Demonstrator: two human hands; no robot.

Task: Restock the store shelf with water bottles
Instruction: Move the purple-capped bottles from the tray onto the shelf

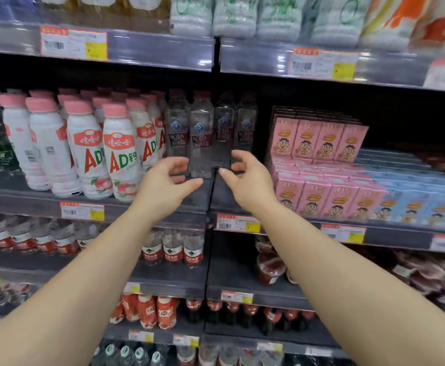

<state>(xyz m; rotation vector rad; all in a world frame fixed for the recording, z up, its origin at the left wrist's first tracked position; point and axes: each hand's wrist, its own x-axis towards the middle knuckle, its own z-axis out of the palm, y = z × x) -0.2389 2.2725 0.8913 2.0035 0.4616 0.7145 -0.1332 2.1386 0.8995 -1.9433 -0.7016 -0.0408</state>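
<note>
At frame centre we see four clear soda bottles (201, 136) standing upright on the middle shelf (203, 196), caps up, labels facing us. Our left hand (163, 183) and right hand (245, 175) hover just before them, fingers loosely curved, gripping nothing.

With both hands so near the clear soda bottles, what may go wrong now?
1. The left hand and right hand hold nothing; closing carelessly may tip the clear soda bottles, which stand packed together.
2. The white AD bottles stand close beside the left wrist and near the shelf edge; a sideways bump may knock one off.
</note>
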